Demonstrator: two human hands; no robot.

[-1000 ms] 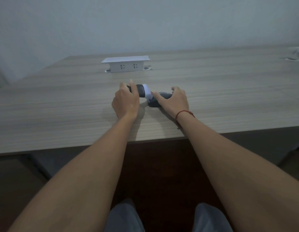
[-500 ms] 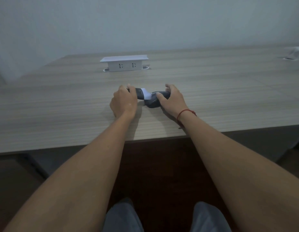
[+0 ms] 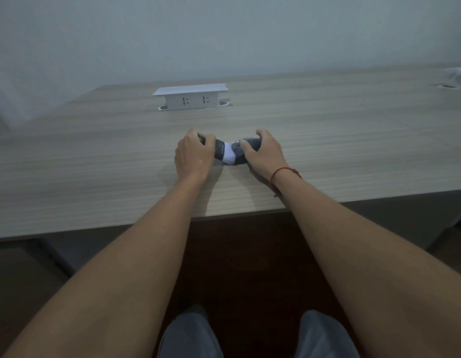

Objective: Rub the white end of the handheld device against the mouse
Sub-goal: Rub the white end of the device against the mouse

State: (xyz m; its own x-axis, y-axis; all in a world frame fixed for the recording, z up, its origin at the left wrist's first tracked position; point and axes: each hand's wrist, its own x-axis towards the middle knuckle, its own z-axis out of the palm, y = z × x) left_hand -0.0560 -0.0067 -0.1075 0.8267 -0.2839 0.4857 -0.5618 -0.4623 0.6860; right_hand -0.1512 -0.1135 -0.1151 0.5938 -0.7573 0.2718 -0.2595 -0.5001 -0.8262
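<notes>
A dark handheld device (image 3: 219, 150) with a white end (image 3: 229, 156) lies across the wooden table (image 3: 95, 177). My left hand (image 3: 194, 153) is shut around its dark body. The white end touches the left side of a dark computer mouse (image 3: 243, 150). My right hand (image 3: 265, 153) covers and grips the mouse from the right, with the thumb on top. Most of the mouse and the device's far end are hidden under my hands.
A white pop-up socket box (image 3: 190, 96) stands on the table behind my hands. A second white fitting (image 3: 456, 76) sits at the far right. The table's front edge (image 3: 224, 218) runs just under my forearms, my knees below it.
The white end has slid down and toward me along the mouse's left side. Both hands stay closed on their objects and have shifted slightly.
</notes>
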